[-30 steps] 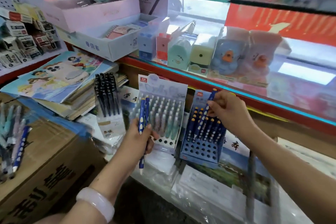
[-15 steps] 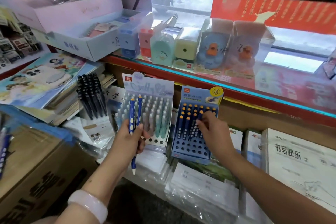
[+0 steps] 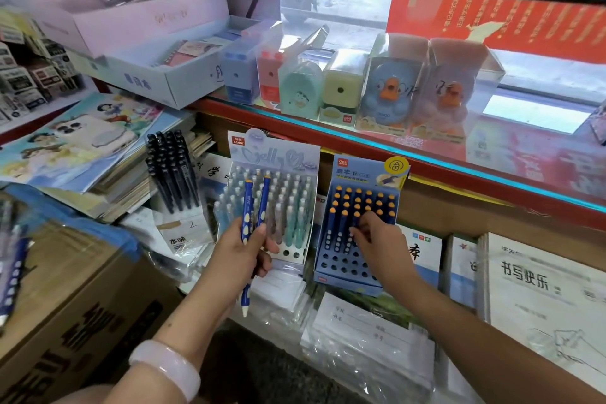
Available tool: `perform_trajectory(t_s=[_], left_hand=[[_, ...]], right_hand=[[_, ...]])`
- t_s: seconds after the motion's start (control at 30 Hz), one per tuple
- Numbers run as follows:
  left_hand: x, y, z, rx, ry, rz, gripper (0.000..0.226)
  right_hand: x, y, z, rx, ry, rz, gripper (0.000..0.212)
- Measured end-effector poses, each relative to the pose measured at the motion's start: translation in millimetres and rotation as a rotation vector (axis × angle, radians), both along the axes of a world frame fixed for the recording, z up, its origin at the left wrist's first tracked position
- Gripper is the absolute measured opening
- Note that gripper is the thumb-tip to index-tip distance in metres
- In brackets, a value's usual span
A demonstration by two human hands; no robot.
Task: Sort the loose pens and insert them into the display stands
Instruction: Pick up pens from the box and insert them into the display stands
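Note:
My left hand grips two dark blue pens with orange tops, upright in front of the pale "Jelly" display stand, which holds several pastel pens. My right hand has its fingers on the blue pens standing in the blue display stand, at the third row; whether it pinches one I cannot tell. Empty holes show along that stand's lower rows. More loose pens lie at the far left on a cardboard box.
A stand of black pens sits left of the Jelly stand. Wrapped notebooks lie below the stands. A glass shelf with sharpeners runs overhead. The cardboard box fills the lower left, with stacked books behind it.
My right hand came down from the blue stand's top, where it held a pen, to the pens in its middle rows. My left hand stayed with its two pens. The view shifted right.

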State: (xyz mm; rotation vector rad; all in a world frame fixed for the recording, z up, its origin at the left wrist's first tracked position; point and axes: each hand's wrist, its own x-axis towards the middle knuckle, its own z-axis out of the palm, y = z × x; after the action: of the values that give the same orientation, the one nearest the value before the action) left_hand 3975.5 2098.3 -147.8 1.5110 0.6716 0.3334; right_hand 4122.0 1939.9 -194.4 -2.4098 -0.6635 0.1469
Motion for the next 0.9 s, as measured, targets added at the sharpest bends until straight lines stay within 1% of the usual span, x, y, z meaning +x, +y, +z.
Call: perform_trajectory(t_s=[0.07,0.13,0.2,0.23,0.3,0.37,0.4,0.53,0.63,0.7,0.77,0.83,0.9], left_hand=[[-1,0,0,-0.024,-0.001,-0.008,0.017],[-2,-1,1,-0.058,-0.006,-0.017,0.018],[-2,-2,2,-0.079,-0.013,-0.035,0.018],[-2,-3,2,-0.088,-0.013,-0.049,0.018],[-2,-3,1,-0.091,0.000,-0.097,0.020],[-3,-5,1,-0.085,0.014,-0.148,0.022],[-4,-6,1,-0.087,0.016,-0.162,0.022],[-7,-5,2,-0.096,0.020,-0.185,0.020],[-7,-3,-2,-0.132,0.027,-0.162,0.020],[-8,-1,-5,-0.128,0.058,-0.104,0.019],[-9,1,-8,-0.100,0.091,-0.034,0.018],[-10,6,-10,-0.030,0.141,0.029,0.017],[-9,10,-14,0.024,0.179,0.056,0.016]], right_hand=[[-1,-1,3,-0.036,-0.006,0.003,0.016],[-5,-3,11,-0.022,-0.085,-0.019,0.019],[-14,-2,26,0.121,-0.167,-0.029,0.017],[-19,3,36,0.213,-0.147,-0.006,0.014],[-29,17,53,0.331,0.030,0.108,0.008],[-39,34,59,0.362,0.236,0.219,0.006],[-43,41,60,0.385,0.313,0.241,0.009],[-52,56,59,0.473,0.489,0.240,0.016],[-48,52,62,0.516,0.542,0.200,0.017],[-37,42,69,0.575,0.524,0.127,0.016],[-21,26,76,0.628,0.439,0.051,0.015],[-4,6,77,0.584,0.280,-0.005,0.012],[7,-13,69,0.494,0.134,-0.050,0.009]])
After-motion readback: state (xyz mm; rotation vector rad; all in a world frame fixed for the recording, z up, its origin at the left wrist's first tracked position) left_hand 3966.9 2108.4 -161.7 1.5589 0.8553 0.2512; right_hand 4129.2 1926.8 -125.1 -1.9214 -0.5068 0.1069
